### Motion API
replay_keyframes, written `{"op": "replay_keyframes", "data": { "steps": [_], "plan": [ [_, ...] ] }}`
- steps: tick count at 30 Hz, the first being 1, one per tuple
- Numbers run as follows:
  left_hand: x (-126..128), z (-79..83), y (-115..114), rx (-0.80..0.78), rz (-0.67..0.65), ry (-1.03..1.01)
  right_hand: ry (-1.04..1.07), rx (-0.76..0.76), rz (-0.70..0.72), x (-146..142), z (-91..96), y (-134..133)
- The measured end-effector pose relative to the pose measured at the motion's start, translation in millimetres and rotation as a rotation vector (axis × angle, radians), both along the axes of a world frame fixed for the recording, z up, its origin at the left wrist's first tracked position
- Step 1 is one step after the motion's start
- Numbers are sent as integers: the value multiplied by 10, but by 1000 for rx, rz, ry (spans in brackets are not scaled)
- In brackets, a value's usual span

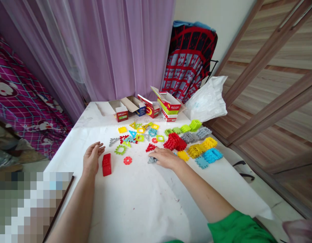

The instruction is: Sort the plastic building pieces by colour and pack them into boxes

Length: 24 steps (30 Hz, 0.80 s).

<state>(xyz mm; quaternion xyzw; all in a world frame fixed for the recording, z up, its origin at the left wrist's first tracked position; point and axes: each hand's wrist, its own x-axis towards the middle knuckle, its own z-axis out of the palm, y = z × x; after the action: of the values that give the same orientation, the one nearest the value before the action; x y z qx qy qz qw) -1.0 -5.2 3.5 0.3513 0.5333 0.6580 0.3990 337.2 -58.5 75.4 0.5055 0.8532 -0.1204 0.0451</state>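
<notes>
A small gray plastic piece [152,160] with an uneven, notched outline sits at the white tabletop [135,199], partly hidden. Whether it lies flat is unclear.

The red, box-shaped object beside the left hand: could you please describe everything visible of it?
The red, box-shaped object looks like glossy plastic, longer than wide, with a rounded shape on its upper face; finer details are unclear. It lies on the white-covered table, long side pointing roughly away from the person, just right of the open left hand, which does not appear to touch it.
</notes>
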Motion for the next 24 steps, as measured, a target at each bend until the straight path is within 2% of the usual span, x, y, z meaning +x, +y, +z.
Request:
{"op": "replay_keyframes", "data": {
  "steps": [7, 12, 15, 19, 21, 24],
  "plan": [
    [12, -2, -281, -32, 21, 15, -68, 2, 104, -35, -17, 72],
    [46, 17, -451, -49, 61, 32, -77, -5, 79, -46, -12, 76],
    [53, 54, -497, -70, 86, 48, -50, 26, 37, -44, 58, -16],
    [75, 111, -517, -103, 106, 76, 77, 188, 28, -130, 109, -276],
    [93, 136, -518, -121, 117, 92, 144, 230, 118, -239, 36, -406],
    [101, 153, -504, -150, 124, 106, 229, 285, 264, -433, -190, -493]
  ]
}}
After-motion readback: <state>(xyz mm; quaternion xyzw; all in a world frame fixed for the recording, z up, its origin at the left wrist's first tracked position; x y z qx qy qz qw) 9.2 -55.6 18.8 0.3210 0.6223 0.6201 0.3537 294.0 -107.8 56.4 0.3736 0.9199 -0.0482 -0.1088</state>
